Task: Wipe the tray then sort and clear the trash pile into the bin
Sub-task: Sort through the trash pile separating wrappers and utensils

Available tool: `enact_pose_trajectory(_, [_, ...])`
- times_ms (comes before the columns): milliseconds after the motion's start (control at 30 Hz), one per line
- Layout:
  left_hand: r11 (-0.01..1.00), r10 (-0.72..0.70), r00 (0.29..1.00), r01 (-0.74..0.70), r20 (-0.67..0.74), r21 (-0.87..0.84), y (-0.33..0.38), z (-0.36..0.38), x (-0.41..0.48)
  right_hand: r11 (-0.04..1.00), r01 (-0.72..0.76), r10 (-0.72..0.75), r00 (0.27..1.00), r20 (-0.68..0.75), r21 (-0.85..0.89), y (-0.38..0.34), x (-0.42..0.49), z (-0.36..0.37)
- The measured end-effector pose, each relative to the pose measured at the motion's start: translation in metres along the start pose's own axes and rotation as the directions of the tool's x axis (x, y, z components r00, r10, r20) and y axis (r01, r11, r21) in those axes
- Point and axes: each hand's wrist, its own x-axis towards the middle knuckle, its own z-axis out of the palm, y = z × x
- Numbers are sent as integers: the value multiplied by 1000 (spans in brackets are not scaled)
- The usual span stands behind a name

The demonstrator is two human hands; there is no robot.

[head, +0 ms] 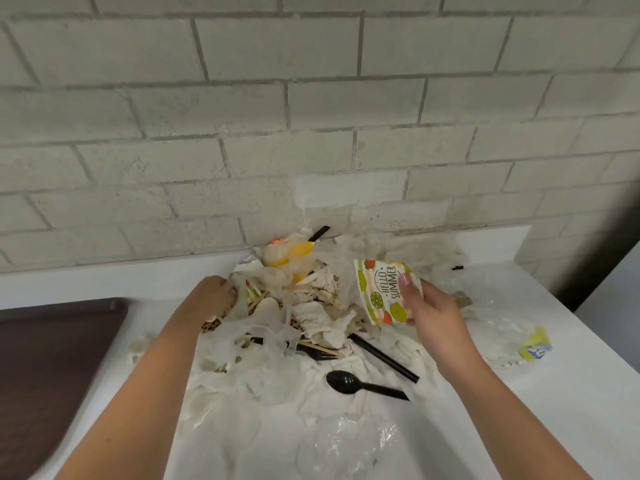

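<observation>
Both hands are at the trash pile (311,317) against the wall. The right hand (436,306) pinches a printed paper cup (381,292) above the pile's right side. The left hand (211,292) is buried in wrappers, grip unclear. A spoon (341,378) and straw (384,358) litter the counter (519,410). The tray (52,358) at the left edge looks wiped. Sorting seems barely begun, with no bin visible.

A pale grey brick wall (311,98) with darker mortar lines rises behind the white table (540,427). A dark gap (595,268) shows at the right.

Trash pile (311,317) crowds wall (311,116); counter (519,410) right open.
</observation>
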Motion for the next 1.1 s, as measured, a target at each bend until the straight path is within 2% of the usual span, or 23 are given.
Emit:
enact_pose_trajectory(67, [1000, 23, 999, -23, -23, 0, -2, 0, -3, 993, -45, 46, 999, -10, 108, 0, -6, 4])
enact_pose_trajectory(300, [988, 145, 958, -154, -249, -17, 0, -10, -21, 919, -128, 161, 985, -60, 372, 3, -26, 1])
enact_pose_trajectory(600, [976, 205, 906, -220, -369, 4, 12, -22, -52, 913, -134, 178, 981, -81, 386, 9, -61, -26])
enact_pose_trajectory(700, [959, 283, 829, -251, -482, 132, 21, -25, -71, 911, -125, 183, 976, -114, 394, 12, -76, -42])
enact_pose_trajectory(800, [929, 366, 699, -306, -614, 206, 36, -29, -100, 916, -120, 186, 972, -141, 382, 13, -95, -63])
enact_pose_trajectory(867, [888, 434, 616, -414, -658, 198, 50, -28, -122, 923, -124, 195, 966, -167, 365, 16, -110, -82])
enact_pose_trajectory(900, [856, 454, 599, -498, -659, 136, 58, -24, -138, 927, -126, 197, 965, -173, 353, 19, -119, -93])
enact_pose_trajectory(933, [820, 443, 623, -573, -645, 10, 67, -16, -157, 930, -130, 201, 963, -178, 345, 21, -130, -105])
enact_pose_trajectory(1000, [743, 391, 744, -603, -542, -290, 86, 12, -208, 931, -149, 223, 955, -195, 334, 28, -155, -130])
enact_pose_trajectory(1033, [722, 395, 794, -579, -462, -379, 94, 33, -236, 931, -163, 240, 948, -210, 327, 34, -169, -143])
enact_pose_trajectory(1100, [704, 449, 845, -535, -291, -468, 104, 80, -292, 927, -208, 290, 926, -242, 313, 46, -199, -168])
